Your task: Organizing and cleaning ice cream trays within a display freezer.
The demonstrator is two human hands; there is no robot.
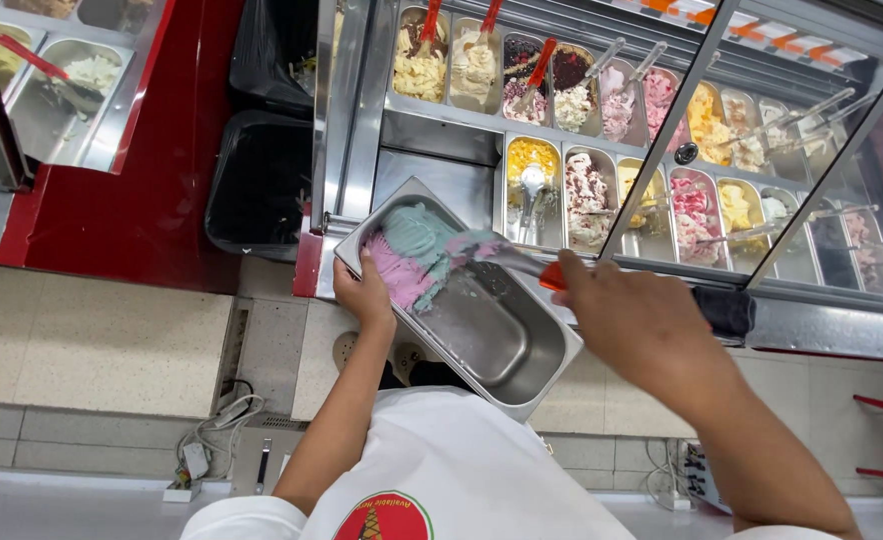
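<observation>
Fingers of the left hand point(367, 295) curl over the near-left rim of a steel pan point(522, 370), gripping it. The fingers of the right hand point(632, 320) are closed around the orange handle of a spatula point(522, 262), whose metal blade reaches toward ten o'clock into the ice cream.

The pan is tilted, its far end resting on the edge of the display freezer point(442, 185), its near end out over the floor. A mound of pink and pale blue ice cream point(414, 255) sits packed into the pan's ten o'clock end; the rest of the pan shows bare, smeared metal.

From twelve to two o'clock, beyond the pan, rows of ice cream tubs point(562, 190) in yellow, pink, white and dark red lie under a sloping glass cover point(792, 200), many with scoops standing in them. At nine o'clock a black bin point(257, 185) stands beside a red cabinet side point(177, 140). At seven o'clock, cables and a power strip point(197, 460) lie on the floor.
</observation>
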